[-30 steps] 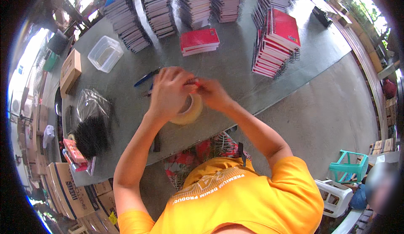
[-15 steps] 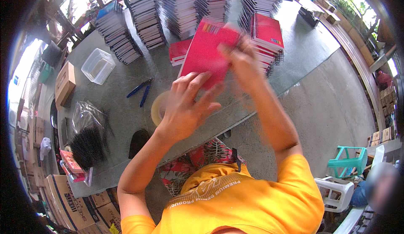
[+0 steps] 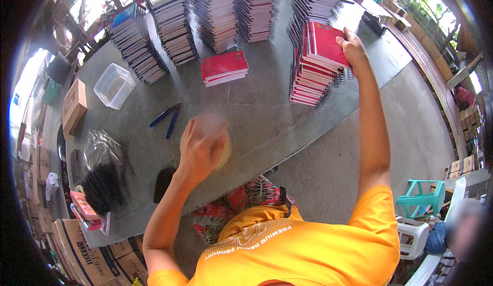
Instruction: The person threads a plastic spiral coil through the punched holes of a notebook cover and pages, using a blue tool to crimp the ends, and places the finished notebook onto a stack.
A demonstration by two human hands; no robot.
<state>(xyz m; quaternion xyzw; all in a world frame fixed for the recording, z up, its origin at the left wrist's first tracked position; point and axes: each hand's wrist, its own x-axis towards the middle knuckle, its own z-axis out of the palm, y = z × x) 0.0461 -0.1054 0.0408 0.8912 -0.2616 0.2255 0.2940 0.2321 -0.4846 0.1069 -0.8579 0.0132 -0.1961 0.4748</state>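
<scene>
My right hand (image 3: 354, 52) pinches the right edge of a red spiral notebook (image 3: 328, 42), thumb on its cover, at the top of a stack of red notebooks (image 3: 309, 83). Over a roll of clear tape (image 3: 225, 155) on the table rests my left hand (image 3: 200, 147), its fingers apart and slightly bent, the tips blurred; no notebook is in it. A few red notebooks (image 3: 224, 66) lie in a low pile beyond that hand. Left of it are blue-handled pliers (image 3: 167, 118), spread open.
Tall stacks of spiral notebooks (image 3: 210, 16) line the table's far side. At left stand a clear plastic box (image 3: 114, 86), a cardboard box (image 3: 75, 106) and a bag of black spiral coils (image 3: 104, 183). Stools (image 3: 422, 198) and a seated person are at lower right.
The red notebook that both hands held in front of me is now on the right-hand stack, with my right hand on it. My left hand has let go and dropped over the tape roll.
</scene>
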